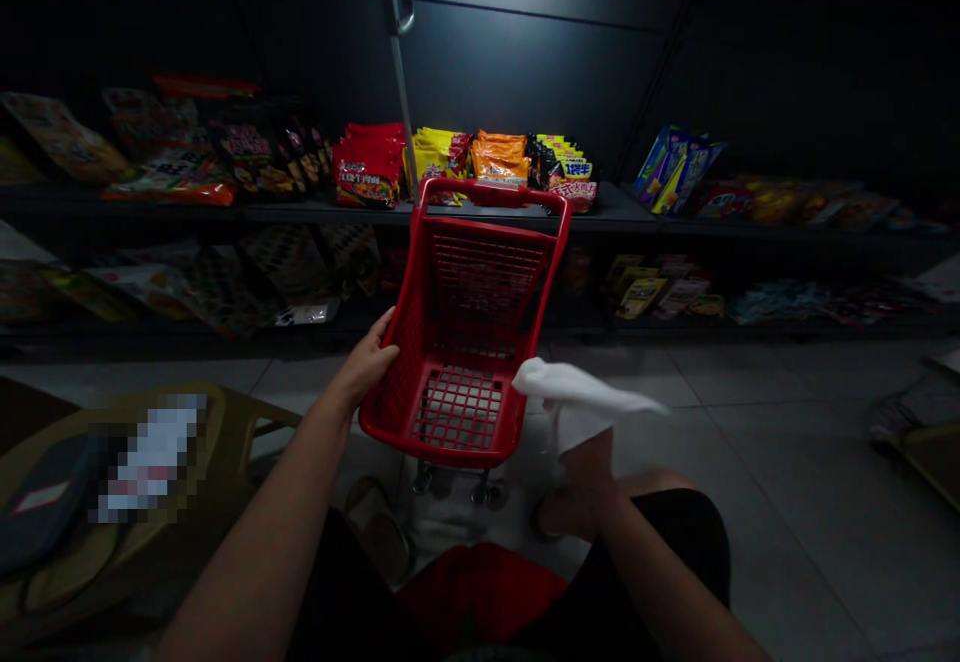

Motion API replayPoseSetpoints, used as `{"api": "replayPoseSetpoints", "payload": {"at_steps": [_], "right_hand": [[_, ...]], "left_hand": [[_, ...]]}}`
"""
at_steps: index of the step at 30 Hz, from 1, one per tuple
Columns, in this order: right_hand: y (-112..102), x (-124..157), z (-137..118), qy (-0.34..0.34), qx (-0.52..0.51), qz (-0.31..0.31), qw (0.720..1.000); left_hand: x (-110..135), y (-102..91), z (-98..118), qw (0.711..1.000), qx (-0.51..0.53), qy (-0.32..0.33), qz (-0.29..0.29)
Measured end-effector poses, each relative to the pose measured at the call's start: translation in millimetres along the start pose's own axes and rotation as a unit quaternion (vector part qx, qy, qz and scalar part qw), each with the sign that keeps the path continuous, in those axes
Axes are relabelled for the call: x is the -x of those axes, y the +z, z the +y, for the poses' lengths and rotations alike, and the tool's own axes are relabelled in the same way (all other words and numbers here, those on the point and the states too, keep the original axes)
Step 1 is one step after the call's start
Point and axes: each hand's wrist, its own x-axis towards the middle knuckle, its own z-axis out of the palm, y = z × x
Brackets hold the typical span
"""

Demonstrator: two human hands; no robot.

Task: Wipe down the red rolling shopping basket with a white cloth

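A red plastic shopping basket cart (459, 412) on small wheels stands in front of me, with its handle bar toward the shelf. My left hand (369, 362) grips the left side wall near the front, thumb over the rim and fingers on the outer side. At the right rim is my right hand (585, 452), mostly covered by a white cloth (577, 392) that it holds against the cart's edge. The cloth is blurred and one end trails to the right. The right fingers are hidden beneath it. Through the cart's grid bottom the pale floor shows.
Behind the cart, a dark shelf (622, 204) carries red, yellow and orange noodle packets (367, 167). More snack bags lie on the lower level. A metal pole (405, 92) rises behind the handle. At left is a yellowish stool (202, 442) with a dark device (45, 507).
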Motion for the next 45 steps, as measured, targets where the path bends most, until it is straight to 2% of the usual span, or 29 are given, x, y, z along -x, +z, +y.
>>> {"api": "replayPoseSetpoints", "payload": {"at_steps": [2,5,7,9,11,13,18,22,24,26,27,29,30,31,35,37,39,41,45], "right_hand": [[14.6,8.5,-12.0,-0.098,0.038,-0.083,0.991],[22.9,6.3,-23.6,-0.252,0.137,-0.2,0.937],[18.3,-7.5,-22.4,-0.322,0.189,-0.233,0.898],[10.1,-25.4,-15.7,-0.352,0.189,-0.262,0.878],[2.7,-39.3,-7.7,-0.358,0.174,-0.293,0.869],[-1.9,-45.0,-1.1,-0.344,0.159,-0.305,0.874],[-5.4,-46.4,9.9,-0.292,0.157,-0.269,0.904],[-6.2,-67.1,18.9,-0.258,0.176,-0.227,0.922],[-4.8,-78.0,20.6,-0.243,0.178,-0.209,0.93],[-1.5,-82.8,19.0,-0.228,0.177,-0.197,0.937],[0.6,-82.7,17.4,-0.219,0.175,-0.192,0.941],[5.2,-78.7,14.1,-0.203,0.169,-0.182,0.947],[7.6,-75.8,12.9,-0.196,0.164,-0.174,0.951],[10.1,-72.8,12.1,-0.188,0.159,-0.163,0.955],[20.9,-60.6,7.7,-0.16,0.153,-0.11,0.969],[25.8,-52.8,1.3,-0.154,0.16,-0.104,0.97],[28.2,-44.7,-6.8,-0.162,0.17,-0.115,0.965],[27.1,-39.9,-12.7,-0.189,0.18,-0.145,0.954],[18.4,-49.4,-8.4,-0.274,0.193,-0.227,0.915]], "left_hand": [[1.5,-1.9,1.4,1.0,-0.004,0.001,-0.003],[3.8,-7.6,5.5,1.0,-0.005,-0.009,-0.009],[5.2,-11.0,9.1,1.0,0.003,-0.019,-0.015],[6.1,-12.6,11.6,0.999,0.009,-0.03,-0.018],[6.4,-11.9,12.3,0.999,0.014,-0.036,-0.017],[6.7,-9.6,11.5,0.999,0.024,-0.033,-0.017],[8.5,-1.8,8.4,0.999,0.039,-0.019,-0.013],[5.0,-0.3,6.6,0.999,0.031,-0.014,-0.017],[1.4,-1.6,8.1,1.0,0.0,0.004,-0.018],[0.7,-2.5,13.6,0.994,-0.107,0.033,0.018],[3.1,-1.5,17.6,0.98,-0.186,0.052,0.057],[16.1,5.8,26.2,0.924,-0.344,0.094,0.138],[26.8,12.9,29.5,0.892,-0.403,0.117,0.169],[39.8,22.4,31.4,0.869,-0.439,0.144,0.175],[97.6,69.0,24.0,0.843,-0.473,0.238,0.097],[116.7,83.0,17.3,0.828,-0.491,0.266,0.052],[124.9,84.5,13.4,0.812,-0.507,0.286,0.026],[125.3,76.3,12.8,0.802,-0.514,0.305,0.019],[122.8,57.3,14.3,0.781,-0.522,0.343,-0.018]]}}
